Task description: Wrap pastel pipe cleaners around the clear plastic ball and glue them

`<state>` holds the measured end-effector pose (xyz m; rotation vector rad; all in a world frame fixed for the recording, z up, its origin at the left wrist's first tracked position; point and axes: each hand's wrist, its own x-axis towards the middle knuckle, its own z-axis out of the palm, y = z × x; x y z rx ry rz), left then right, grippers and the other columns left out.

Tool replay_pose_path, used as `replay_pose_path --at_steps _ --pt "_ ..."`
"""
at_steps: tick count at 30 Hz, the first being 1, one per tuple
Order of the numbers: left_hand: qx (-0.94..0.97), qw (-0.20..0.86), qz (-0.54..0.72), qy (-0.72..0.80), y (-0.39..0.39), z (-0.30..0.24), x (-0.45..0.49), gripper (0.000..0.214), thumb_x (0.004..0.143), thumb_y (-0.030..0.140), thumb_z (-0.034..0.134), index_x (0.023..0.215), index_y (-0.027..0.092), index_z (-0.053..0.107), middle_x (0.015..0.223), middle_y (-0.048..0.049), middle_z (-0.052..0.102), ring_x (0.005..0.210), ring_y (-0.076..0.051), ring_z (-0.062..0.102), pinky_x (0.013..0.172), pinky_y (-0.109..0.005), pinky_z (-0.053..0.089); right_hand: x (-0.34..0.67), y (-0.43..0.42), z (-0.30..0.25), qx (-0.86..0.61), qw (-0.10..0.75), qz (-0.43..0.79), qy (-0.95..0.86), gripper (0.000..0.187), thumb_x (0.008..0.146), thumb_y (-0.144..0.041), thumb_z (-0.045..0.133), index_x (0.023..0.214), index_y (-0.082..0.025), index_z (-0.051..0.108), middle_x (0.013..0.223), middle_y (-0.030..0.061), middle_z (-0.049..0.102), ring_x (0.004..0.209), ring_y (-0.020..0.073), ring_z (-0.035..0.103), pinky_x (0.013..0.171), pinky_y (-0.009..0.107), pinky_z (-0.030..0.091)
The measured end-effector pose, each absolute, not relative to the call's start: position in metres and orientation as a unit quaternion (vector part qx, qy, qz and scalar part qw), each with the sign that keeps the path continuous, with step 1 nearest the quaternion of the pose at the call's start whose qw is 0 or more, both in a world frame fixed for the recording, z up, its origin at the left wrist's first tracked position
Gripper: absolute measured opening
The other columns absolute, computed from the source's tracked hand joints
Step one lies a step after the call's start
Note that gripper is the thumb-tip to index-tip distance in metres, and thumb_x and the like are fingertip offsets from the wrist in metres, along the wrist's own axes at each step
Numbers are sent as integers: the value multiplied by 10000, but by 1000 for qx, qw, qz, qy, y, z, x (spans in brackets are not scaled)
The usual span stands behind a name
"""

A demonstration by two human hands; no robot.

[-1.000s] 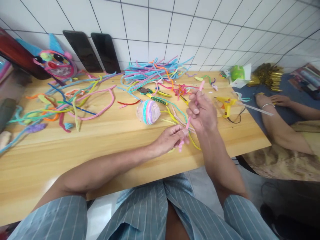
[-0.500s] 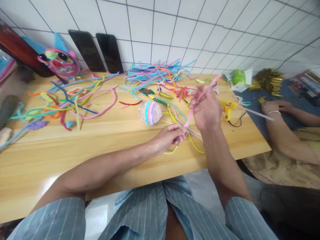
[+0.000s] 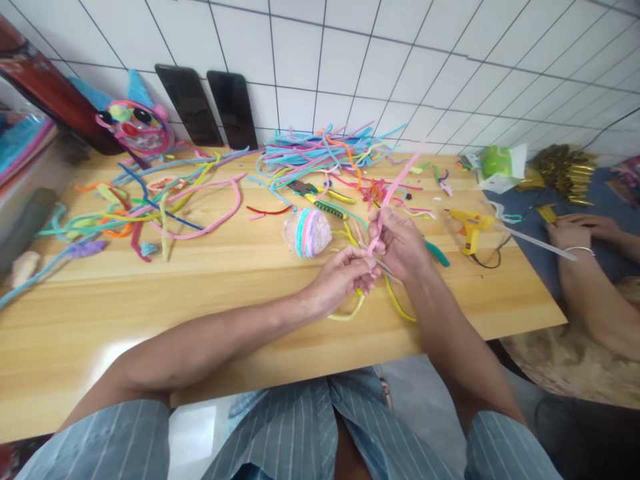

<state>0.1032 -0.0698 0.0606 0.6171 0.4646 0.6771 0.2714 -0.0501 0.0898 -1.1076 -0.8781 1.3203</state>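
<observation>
A pink pipe cleaner (image 3: 400,179) runs up and to the right from between my hands, its lower part twisted or bent. My left hand (image 3: 345,277) is closed on its lower end. Just above, my right hand (image 3: 397,240) pinches it with the fingers close to the left ones. Left of the hands sits a clear rounded ball (image 3: 313,232) wrapped with turquoise, pink and lilac bands. Yellow pipe cleaners (image 3: 399,303) lie under and beside the hands. Behind the ball are pliers (image 3: 327,208) with green and yellow handles.
A heap of pipe cleaners (image 3: 320,153) lies by the tiled wall, with more loose ones (image 3: 165,213) at left. Two phones (image 3: 233,110) lean on the wall beside a colourful figure (image 3: 140,127). At right are a yellow glue gun (image 3: 470,230) and a co-worker's hands (image 3: 575,230).
My right hand has come down along the pink pipe cleaner, close to my left hand. The pipe cleaner's lower part now looks twisted. The whole view has shifted slightly.
</observation>
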Motion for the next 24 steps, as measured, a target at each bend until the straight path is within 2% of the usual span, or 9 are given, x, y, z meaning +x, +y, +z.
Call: replay_pose_path --at_steps 3,7,11,17,22,24 --pt "280 879 320 215 -72 65 101 374 862 386 963 905 151 675 817 -11 777 595 -87 689 566 -206 561 274 -54 89 -436 540 614 -376 555 665 -620 1060 915 -214 776 685 -52 666 480 47 472 424 161 387" --pt "242 888 325 219 -71 75 98 309 953 341 904 903 138 677 815 -13 761 584 -84 683 543 -199 561 280 -59 86 -423 520 632 -387 512 629 -553 1098 847 -220 775 747 -36 691 565 81 571 499 197 508" --pt "222 887 336 225 -70 83 97 216 1007 270 854 976 135 689 876 -25 789 648 -96 740 596 -197 600 285 -60 85 -441 541 612 -371 503 600 -522 1119 799 -224 766 730 -39 702 555 71 549 506 189 502" --pt "246 887 335 201 -66 85 97 223 942 224 906 1016 141 713 933 -37 825 701 -105 782 641 -194 633 290 -75 87 -478 540 592 -360 529 614 -578 1103 733 -212 739 657 -38 665 559 86 577 532 206 526" --pt "321 855 359 195 -65 72 99 345 878 373 952 962 157 698 877 -16 803 673 -101 752 669 -217 630 283 -106 93 -483 560 570 -358 547 654 -628 1070 687 -226 700 614 -44 650 543 102 591 525 228 527" --pt "386 825 360 204 -68 64 101 368 878 426 936 940 167 682 827 5 771 619 -93 696 627 -224 588 277 -113 96 -492 592 526 -362 539 675 -635 1057 697 -229 703 594 -50 639 527 98 583 526 231 527"
